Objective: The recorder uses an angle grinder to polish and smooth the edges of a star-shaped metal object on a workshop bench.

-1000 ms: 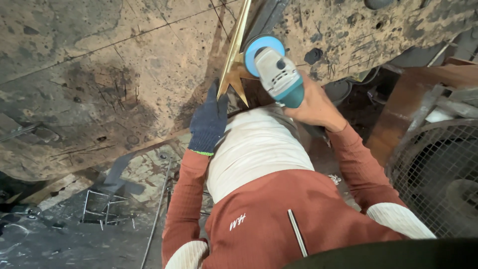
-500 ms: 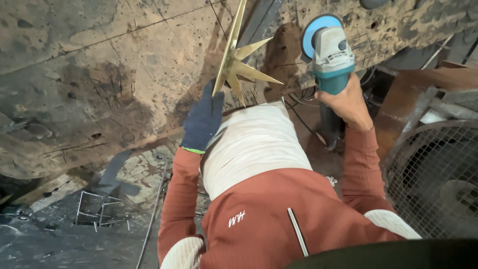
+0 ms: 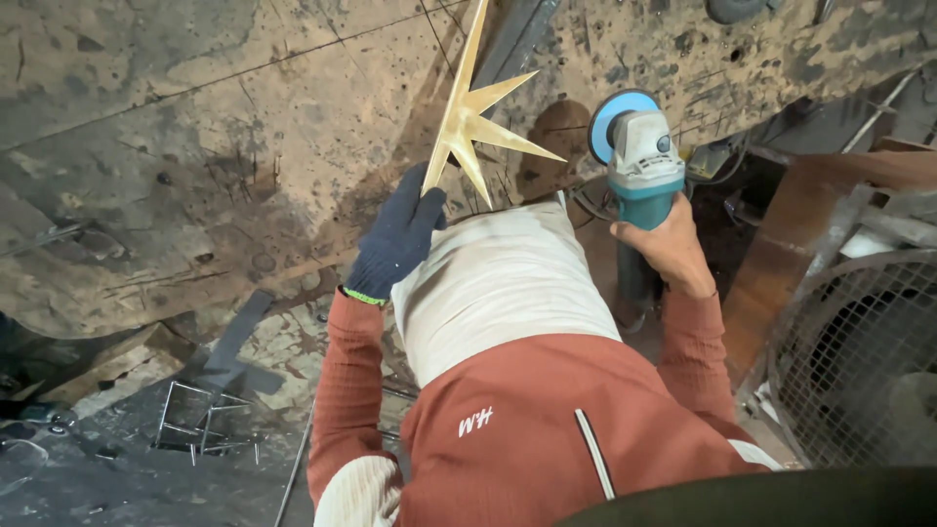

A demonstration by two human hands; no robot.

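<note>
Gold metal star (image 3: pixel 478 122) with long spikes, held up over the stained workbench (image 3: pixel 195 146), gloved left hand (image 3: pixel 398 242) clamped on its lower point, bare right hand (image 3: pixel 667 249) wrapped around teal angle grinder (image 3: pixel 639 161) — blue disc just beside the star, apart — wire fan guard (image 3: pixel 859 361) at right.

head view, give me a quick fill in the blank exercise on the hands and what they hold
1. The left hand wears a dark ____ and grips the brass star by a lower point.
2. The right hand is bare and holds an angle ____.
3. The grinder's guard at the top is ____ in colour.
4. The star and the grinder are ____, not touching.

Missing words: glove; grinder; blue; apart
</note>
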